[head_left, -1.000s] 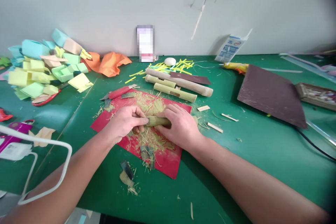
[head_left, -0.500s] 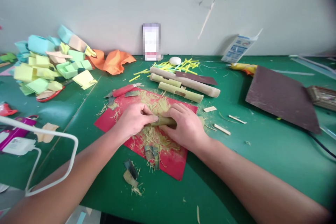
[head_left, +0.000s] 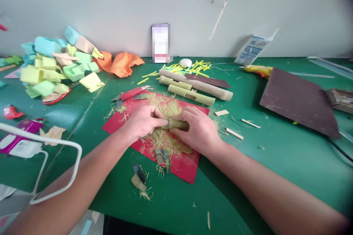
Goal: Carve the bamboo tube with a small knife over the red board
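Loads of folded paper boxes [head_left: 48,46] sit well off to the left of the left fingers, with a looping white cable [head_left: 79,152] nearer the person's side. Bit closer in, crumpled orange paper [head_left: 125,64] lies beyond those same fingers, then a red-handled cutter [head_left: 134,92] resting just past the left knuckles.

Left hand [head_left: 143,119]: thumb and fingertips are pinching round the left end of a short bamboo tube [head_left: 176,124]. Can't tell if there's a scrap caught in that pinch too. The tube lies crosswise between the two sets of fingers, over a red mat [head_left: 190,170] covered in shavings [head_left: 162,139]. A couple of dark scraps [head_left: 159,156] sit below the fingertips, on the person's side.

Right hand [head_left: 201,128] has its fingers close together, bent over the tube with the thumb on the near side, so a proper grip.

My read: it's the rubbing/smoothing stage at that left end. Next move probably calls for the right hand to hold firm and the left fingers to work with light, even pressure.

Just beyond the right fingers: a notched bamboo piece [head_left: 204,99] and a longer pale rod [head_left: 198,83]. Right of them, wood slivers [head_left: 234,133], then a big brown sheet [head_left: 298,102] well apart.
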A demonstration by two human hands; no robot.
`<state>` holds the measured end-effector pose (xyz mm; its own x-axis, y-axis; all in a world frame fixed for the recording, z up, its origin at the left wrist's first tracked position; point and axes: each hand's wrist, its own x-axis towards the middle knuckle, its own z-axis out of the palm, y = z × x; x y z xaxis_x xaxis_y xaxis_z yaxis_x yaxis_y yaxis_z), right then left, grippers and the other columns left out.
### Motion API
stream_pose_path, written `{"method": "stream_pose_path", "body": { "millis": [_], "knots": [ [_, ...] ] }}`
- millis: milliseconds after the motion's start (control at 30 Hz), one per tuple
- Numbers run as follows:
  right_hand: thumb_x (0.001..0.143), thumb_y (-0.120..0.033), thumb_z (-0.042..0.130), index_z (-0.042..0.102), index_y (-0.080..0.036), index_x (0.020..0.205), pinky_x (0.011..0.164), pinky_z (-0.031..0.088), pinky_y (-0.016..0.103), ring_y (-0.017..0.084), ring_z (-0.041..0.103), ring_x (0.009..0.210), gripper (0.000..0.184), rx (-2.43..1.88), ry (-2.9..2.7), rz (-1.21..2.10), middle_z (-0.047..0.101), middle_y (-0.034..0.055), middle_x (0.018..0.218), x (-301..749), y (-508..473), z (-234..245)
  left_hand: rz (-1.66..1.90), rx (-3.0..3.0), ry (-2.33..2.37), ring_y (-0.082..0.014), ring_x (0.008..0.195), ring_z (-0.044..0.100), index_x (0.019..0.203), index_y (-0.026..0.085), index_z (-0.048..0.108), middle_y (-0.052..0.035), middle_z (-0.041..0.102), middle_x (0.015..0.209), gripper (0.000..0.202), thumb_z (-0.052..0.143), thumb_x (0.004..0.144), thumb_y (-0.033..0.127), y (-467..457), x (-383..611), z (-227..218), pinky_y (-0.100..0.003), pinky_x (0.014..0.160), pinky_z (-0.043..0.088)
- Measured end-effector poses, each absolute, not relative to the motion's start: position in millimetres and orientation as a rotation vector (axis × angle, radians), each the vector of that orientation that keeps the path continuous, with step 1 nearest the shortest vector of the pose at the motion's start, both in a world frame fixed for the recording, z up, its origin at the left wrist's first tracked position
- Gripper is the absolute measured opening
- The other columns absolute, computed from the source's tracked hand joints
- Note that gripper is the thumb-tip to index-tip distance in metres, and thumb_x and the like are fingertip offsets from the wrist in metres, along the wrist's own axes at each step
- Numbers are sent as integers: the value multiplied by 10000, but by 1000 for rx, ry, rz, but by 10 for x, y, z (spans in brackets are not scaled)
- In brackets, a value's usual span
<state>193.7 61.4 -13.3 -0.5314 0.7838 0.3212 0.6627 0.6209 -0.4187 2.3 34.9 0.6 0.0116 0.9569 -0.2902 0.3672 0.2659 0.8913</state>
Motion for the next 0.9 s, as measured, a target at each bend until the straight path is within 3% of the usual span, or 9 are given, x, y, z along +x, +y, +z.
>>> {"method": "stream_pose_path", "body": {
  "millis": [233,467,633,900],
  "knots": [
    [685,-247,719,616,-198,829,618,377,276,168,532,742,184,-1087,-2371,363,589,23,808,1940,612,-138,860,1332,1586,-52,368,382,666,179,569,46,501,478,231,757,654,312,373,49,-12,-199,361,239],
    [676,-253,730,611,-205,837,600,368,274,168,538,737,206,-1113,-2359,361,596,20,811,1957,605,-134,733,1371,1554,-67,379,409,636,177,569,40,502,456,196,740,666,266,329,13,42,-216,398,250],
    [669,-239,729,615,-199,816,621,378,273,164,533,743,190,-1081,-2354,379,594,18,803,1948,623,-131,886,1507,1655,-90,493,477,653,169,605,10,588,585,257,768,638,367,392,60,-22,-223,449,311],
    [659,-241,724,590,-196,802,595,354,269,154,515,713,200,-1091,-2371,358,582,15,798,1951,622,-123,794,1464,1642,-73,445,426,639,170,594,28,544,533,207,749,647,307,351,23,12,-210,416,259]
  ]
}}
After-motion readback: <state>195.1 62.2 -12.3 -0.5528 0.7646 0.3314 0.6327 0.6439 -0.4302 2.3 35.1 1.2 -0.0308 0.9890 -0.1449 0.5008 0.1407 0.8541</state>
